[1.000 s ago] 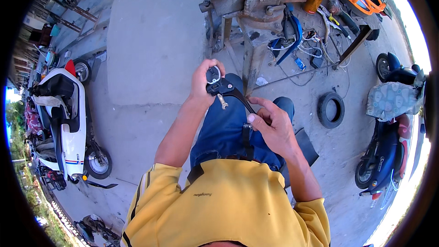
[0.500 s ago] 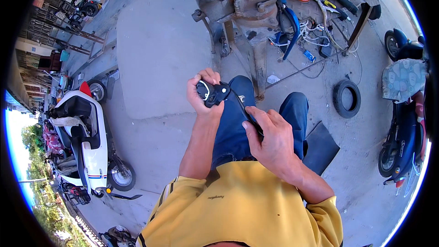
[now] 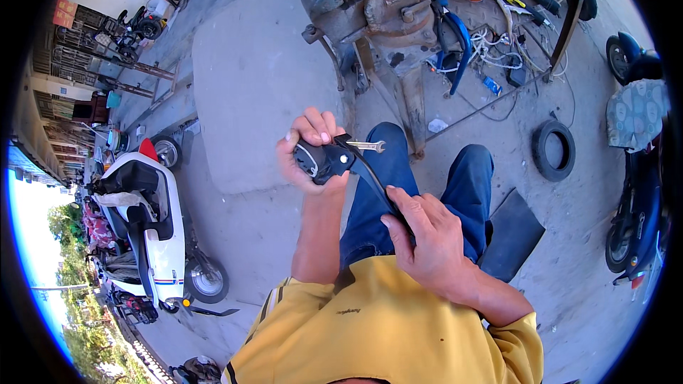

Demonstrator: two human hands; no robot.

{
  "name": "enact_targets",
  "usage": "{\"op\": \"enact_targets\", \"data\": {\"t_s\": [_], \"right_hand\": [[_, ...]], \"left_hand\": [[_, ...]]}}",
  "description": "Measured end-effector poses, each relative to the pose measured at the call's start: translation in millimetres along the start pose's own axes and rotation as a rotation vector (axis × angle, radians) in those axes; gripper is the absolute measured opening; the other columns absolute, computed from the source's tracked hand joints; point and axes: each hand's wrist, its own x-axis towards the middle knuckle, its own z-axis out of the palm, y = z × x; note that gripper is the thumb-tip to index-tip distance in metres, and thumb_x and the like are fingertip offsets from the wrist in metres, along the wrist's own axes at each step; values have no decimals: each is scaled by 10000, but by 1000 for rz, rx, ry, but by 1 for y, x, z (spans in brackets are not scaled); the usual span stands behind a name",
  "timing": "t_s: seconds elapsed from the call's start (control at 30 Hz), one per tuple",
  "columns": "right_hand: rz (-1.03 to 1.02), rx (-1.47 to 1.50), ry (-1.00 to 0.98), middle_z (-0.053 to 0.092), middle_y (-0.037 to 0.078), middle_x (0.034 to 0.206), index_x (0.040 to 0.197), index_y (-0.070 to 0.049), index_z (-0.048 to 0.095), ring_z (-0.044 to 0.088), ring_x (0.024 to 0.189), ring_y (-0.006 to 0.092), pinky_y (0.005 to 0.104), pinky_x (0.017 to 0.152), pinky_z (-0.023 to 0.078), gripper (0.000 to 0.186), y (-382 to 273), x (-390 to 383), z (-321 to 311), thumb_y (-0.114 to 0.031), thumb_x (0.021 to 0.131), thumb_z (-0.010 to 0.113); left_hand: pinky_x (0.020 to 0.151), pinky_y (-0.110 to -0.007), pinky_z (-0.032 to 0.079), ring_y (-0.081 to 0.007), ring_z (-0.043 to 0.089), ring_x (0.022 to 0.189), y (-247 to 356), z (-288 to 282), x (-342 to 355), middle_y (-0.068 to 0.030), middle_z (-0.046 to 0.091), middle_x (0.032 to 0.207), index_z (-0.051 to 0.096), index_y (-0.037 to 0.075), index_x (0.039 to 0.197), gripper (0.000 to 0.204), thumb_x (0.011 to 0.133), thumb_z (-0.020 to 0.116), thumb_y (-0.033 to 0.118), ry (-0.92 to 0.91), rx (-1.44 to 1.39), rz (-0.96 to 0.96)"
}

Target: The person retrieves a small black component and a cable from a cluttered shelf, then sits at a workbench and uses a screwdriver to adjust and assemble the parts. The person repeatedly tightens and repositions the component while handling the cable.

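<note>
My left hand (image 3: pixel 287 160) is closed around a rounded black part (image 3: pixel 310 161) with a pale line along its edge and a white dot on its bracket end. From beside that bracket sticks out an open-ended wrench (image 3: pixel 370 146), its jaw pointing right; its handle is hidden behind the black part and my left fingers. A curved black arm (image 3: pixel 371 179) runs from the bracket down to my right hand (image 3: pixel 430 235), which pinches its lower end between thumb and fingers. Both hands are above my knees, in front of my yellow shirt (image 3: pixel 384 316).
Ahead stands a rusty bench vise (image 3: pixel 391 7) on a metal stand, with tools, white cords and a blue curved piece (image 3: pixel 461 53) beside it. A tire (image 3: pixel 553 151) and a black sheet (image 3: pixel 514 236) lie on the right. Scooters (image 3: pixel 160 242) are parked on both sides.
The black part has turned in my left hand, and more of the wrench now shows beside its bracket. My right hand still pinches the arm. The whole view has shifted slightly.
</note>
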Motion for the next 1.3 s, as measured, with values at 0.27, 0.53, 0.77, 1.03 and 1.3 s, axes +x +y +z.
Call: {"op": "enact_targets", "data": {"t_s": [0.27,0.53,0.77,1.03,1.3], "right_hand": [[34,116,-202,617,100,787,1226,21,624,611,681,274,393,571,512,406,-15,20,-40,-125,875,767],[-359,-391,-70,416,14,735,1257,115,626,449,655,134,221,432,352,562,-27,2,2,-32,715,637],[-356,-269,-219,395,31,776,1204,53,660,436,670,154,218,414,351,462,-42,-4,9,-73,760,656],[-408,-288,-226,480,37,752,998,66,676,483,696,154,214,398,374,299,-64,18,-20,-82,738,672],[-448,-406,-165,418,18,696,957,57,680,417,667,152,215,417,279,310,-63,19,-7,-77,678,653]], "left_hand": [[580,-303,352,-149,382,674,14,-6,10,-44,491,748,617,67,709,364,964,566,322,-138,-121,-87],[556,-300,379,-145,393,670,-16,-1,2,-16,487,746,634,91,711,358,968,589,338,51,-286,-63],[511,-292,231,-112,318,597,-13,-6,12,-2,482,702,647,97,682,329,950,634,288,-146,-535,-173],[509,-296,216,-103,314,591,-10,-2,15,-9,489,704,635,94,672,310,939,635,252,-210,-556,-205],[510,-292,244,-113,316,609,-24,-4,10,2,481,717,653,111,702,355,988,573,305,-72,-550,-197]]}}
